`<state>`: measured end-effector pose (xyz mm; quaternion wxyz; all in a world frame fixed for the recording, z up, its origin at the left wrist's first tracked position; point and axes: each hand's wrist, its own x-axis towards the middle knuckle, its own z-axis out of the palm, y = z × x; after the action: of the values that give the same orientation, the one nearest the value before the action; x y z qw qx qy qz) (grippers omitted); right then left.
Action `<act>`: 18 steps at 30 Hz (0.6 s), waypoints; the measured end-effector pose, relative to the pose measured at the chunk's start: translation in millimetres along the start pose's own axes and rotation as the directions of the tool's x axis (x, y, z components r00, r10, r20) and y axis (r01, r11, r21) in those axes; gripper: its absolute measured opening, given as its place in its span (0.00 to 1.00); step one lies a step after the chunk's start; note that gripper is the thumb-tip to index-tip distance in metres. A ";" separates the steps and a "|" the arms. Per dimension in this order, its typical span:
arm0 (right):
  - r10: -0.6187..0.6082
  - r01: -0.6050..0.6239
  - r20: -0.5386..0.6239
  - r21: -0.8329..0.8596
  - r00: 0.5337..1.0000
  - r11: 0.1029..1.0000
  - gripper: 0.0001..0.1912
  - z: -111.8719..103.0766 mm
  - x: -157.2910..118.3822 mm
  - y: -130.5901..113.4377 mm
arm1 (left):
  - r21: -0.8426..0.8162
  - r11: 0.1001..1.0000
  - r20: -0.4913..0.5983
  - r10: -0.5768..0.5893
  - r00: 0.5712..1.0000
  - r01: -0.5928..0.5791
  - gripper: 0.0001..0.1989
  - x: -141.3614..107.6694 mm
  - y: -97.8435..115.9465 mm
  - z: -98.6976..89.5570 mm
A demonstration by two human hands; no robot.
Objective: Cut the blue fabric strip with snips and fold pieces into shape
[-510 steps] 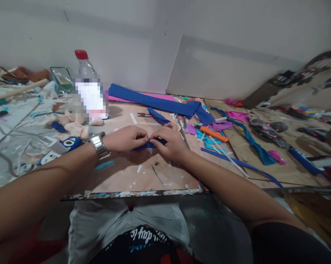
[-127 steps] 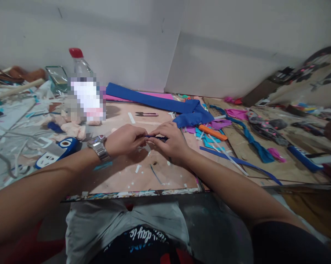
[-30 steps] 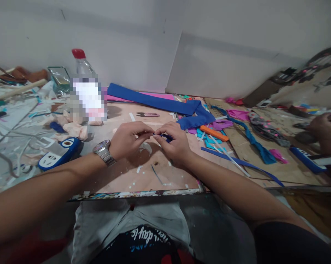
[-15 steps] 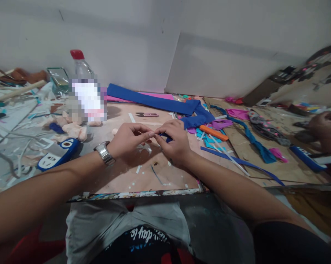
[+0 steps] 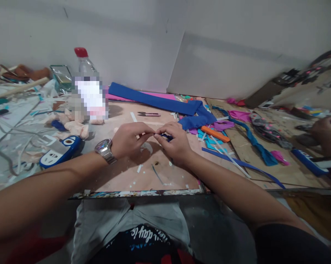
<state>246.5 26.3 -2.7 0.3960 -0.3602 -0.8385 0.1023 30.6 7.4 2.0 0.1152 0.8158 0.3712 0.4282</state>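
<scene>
My right hand [image 5: 176, 143] is closed on a dark blue piece of fabric [image 5: 166, 138], which shows between its fingers. A long blue fabric strip [image 5: 154, 102] lies folded behind it, its near end reaching my right knuckles; whether the two join is hidden. My left hand [image 5: 131, 139], with a metal watch [image 5: 104, 147] at the wrist, pinches with thumb and forefinger against my right fingertips. What sits in that pinch is too small to make out. Under the left fingers there is a pale, clear curl [image 5: 146, 148]. Small thread snips [image 5: 149, 114] lie beyond the hands.
An orange cutter [image 5: 215, 134] lies among fabric scraps on the right, near a thin blue strip [image 5: 242, 161]. A blue-and-white power strip [image 5: 60, 151] and a red-capped bottle [image 5: 87, 68] stand left. Another person's hand [image 5: 327, 135] is at far right.
My left wrist has turned so the watch face shows, and its fingers lie straighter at the pinch. My right hand stays nearly in place. The view has shifted slightly.
</scene>
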 end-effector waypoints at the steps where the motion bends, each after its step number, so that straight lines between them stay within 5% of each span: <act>1: 0.012 -0.012 0.011 0.030 1.000 0.999 0.05 0.1 -0.1 -0.8 | 0.044 0.995 0.007 0.084 0.996 -0.084 0.12 -0.3 -2.3 -1.6; 4: 0.011 -0.018 0.055 0.130 0.998 0.991 0.05 -0.5 -0.3 -3.3 | 0.109 0.955 0.047 0.273 0.961 -0.276 0.14 -0.8 -7.6 -6.7; 7: 0.002 -0.020 0.090 0.204 0.996 0.979 0.06 -1.9 0.0 -4.0 | 0.095 0.948 0.064 0.298 0.952 -0.303 0.14 -0.5 -6.9 -8.2; 12: 0.000 -0.004 0.031 0.118 1.000 0.993 0.08 -4.6 2.7 -2.5 | -0.056 0.997 0.017 -0.057 0.998 0.058 0.11 1.4 2.7 -2.2; 18: -0.152 0.151 0.001 -0.108 0.988 0.983 0.06 -7.3 3.6 -2.6 | -0.374 0.840 0.205 -0.339 0.918 0.393 0.18 4.4 9.3 0.6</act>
<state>249.0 26.1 5.4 0.3857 -0.3164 -0.8663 0.0252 37.3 4.1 9.1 0.3868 0.7136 0.4143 0.4118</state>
